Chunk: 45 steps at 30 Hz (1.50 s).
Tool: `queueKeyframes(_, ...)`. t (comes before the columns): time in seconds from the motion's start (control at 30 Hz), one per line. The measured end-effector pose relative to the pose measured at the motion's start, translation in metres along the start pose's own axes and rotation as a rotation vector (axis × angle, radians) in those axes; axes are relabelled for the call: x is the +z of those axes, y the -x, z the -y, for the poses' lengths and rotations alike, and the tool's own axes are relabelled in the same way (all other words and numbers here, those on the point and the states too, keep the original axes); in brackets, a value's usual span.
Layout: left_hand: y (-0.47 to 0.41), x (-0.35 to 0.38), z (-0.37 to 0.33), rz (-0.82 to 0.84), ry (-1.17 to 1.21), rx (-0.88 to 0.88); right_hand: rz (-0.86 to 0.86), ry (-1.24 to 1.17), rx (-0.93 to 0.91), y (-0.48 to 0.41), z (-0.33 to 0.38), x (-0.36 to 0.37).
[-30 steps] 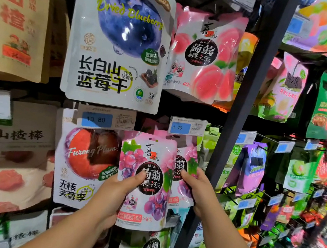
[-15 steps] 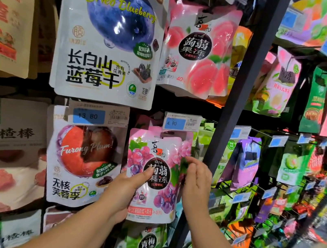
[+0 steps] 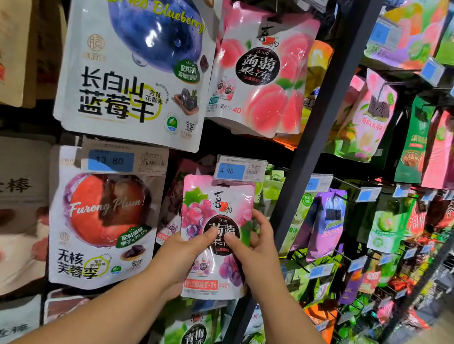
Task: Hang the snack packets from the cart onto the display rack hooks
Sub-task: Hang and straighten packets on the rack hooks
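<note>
A pink grape jelly packet [image 3: 208, 204] hangs in the middle of the display rack, its top just under the 4.90 price tag [image 3: 239, 169]. My left hand [image 3: 181, 256] grips its lower left side, thumb pressed on the front. My right hand [image 3: 256, 251] holds its right edge, thumb on the front and fingers curled behind. The hook itself is hidden by the tag. The cart is out of view.
A dried blueberry bag [image 3: 138, 47] and a peach jelly packet [image 3: 263, 67] hang above. A plum bag [image 3: 102, 220] hangs to the left, a green plum jelly packet [image 3: 190, 341] below. A dark upright post [image 3: 310, 143] stands right of my hands, with more snack hooks beyond.
Both hands raised the grape packet up to the price tag. My right hand moved from behind its right edge onto its front.
</note>
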<state>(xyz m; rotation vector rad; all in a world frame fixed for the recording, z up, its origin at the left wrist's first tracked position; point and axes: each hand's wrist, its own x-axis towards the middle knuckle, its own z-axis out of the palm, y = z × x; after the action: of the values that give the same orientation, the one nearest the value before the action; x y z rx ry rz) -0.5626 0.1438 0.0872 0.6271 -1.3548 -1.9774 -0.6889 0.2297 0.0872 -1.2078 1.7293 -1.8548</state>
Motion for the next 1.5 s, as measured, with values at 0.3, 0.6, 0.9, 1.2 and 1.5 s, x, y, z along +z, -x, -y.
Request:
queueKeyframes(0.3, -0.005, 0.010, -0.006, -0.055, -0.142, 0.122, -0.100, -0.007, -0.083, -0.003, -0.002, -0.001)
queueKeyframes(0.6, -0.024, 0.007, -0.035, -0.284, -0.593, 0.468, -0.147, 0.014, -0.090, -0.017, -0.004, 0.000)
queueKeyframes(0.9, -0.038, 0.000, -0.037, -0.372, -0.653, 0.505, -0.098, 0.144, -0.064, -0.021, -0.005, -0.002)
queueKeyframes(1.2, -0.054, -0.002, -0.041, -0.430, -0.744, 0.361, -0.055, 0.219, -0.055, -0.032, -0.003, 0.000)
queueKeyframes(1.5, -0.078, -0.002, -0.038, -0.497, -0.892, 0.200, -0.036, 0.353, 0.010, -0.057, -0.011, 0.016)
